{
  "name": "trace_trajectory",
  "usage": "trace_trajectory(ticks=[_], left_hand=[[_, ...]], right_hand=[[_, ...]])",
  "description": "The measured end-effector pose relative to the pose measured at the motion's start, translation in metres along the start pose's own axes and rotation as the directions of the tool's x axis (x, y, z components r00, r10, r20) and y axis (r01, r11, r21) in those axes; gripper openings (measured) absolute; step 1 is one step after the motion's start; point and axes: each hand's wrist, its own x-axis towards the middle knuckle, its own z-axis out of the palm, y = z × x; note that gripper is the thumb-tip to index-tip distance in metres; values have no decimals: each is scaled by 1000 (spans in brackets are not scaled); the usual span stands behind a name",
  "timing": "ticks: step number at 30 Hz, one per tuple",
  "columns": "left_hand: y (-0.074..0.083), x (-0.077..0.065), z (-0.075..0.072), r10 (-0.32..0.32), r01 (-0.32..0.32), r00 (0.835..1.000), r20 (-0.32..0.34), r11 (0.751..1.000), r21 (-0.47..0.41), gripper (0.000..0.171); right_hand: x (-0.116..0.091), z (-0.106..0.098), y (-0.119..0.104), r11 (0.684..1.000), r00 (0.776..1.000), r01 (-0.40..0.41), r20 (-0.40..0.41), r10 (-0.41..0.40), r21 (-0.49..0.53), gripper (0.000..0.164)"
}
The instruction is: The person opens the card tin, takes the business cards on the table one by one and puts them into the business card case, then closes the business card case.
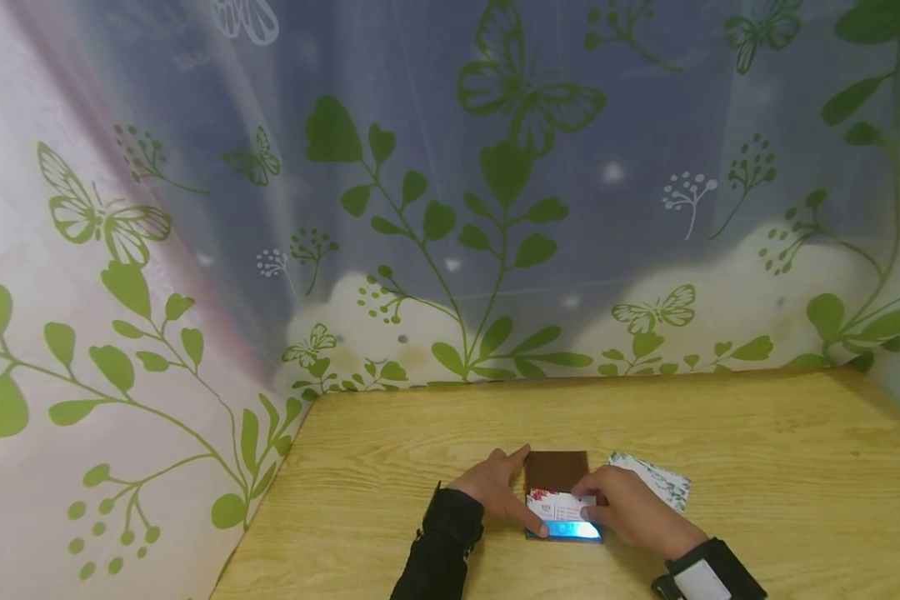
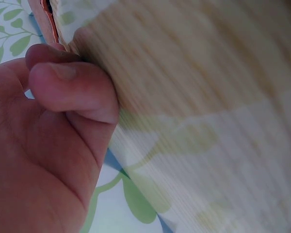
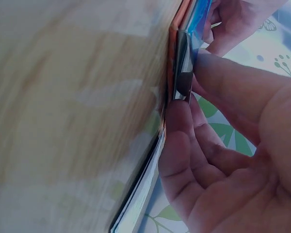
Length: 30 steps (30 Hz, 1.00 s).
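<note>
A brown card holder [image 1: 557, 469] lies spread open on the wooden table, with a glossy blue strip [image 1: 570, 529] across its near part. Above that strip sits a white card with red flowers and small print [image 1: 551, 504]. My left hand [image 1: 491, 483] holds the holder by its left side, thumb on the blue strip and a finger at the far left corner. With thumb and fingertips my right hand [image 1: 630, 508] pinches the card's right edge. Seen edge-on in the right wrist view, the holder [image 3: 173, 53] is partly behind the fingers. The left wrist view shows mainly curled fingers.
White leaf-patterned cards [image 1: 663, 482] lie to the right of the holder, partly behind the right hand. The wood-grain table [image 1: 390, 433] ends at a hanging curtain [image 1: 420, 208] with butterflies and leaves, which also runs along the left side.
</note>
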Motion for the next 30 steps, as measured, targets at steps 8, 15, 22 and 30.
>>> trace_trajectory(ticks=[8, 15, 22, 30], left_hand=[[0, 0, 0, 4, -4, 1000, -2, 1000, 9, 119], [-1, -1, -1, 18, -18, 1000, 6, 1000, 1, 119], [-2, -1, -1, 27, -27, 999, 16, 999, -17, 118], [-2, -1, -1, 27, -27, 1000, 13, 1000, -12, 118]], right_hand=[[0, -1, 3, 997, 997, 80, 7, -80, -6, 15], [-1, 2, -2, 988, 985, -108, -147, 92, -109, 23], [-7, -4, 3, 923, 945, -261, -272, 184, -281, 35], [-8, -7, 7, 925, 934, -265, -310, 176, -272, 20]])
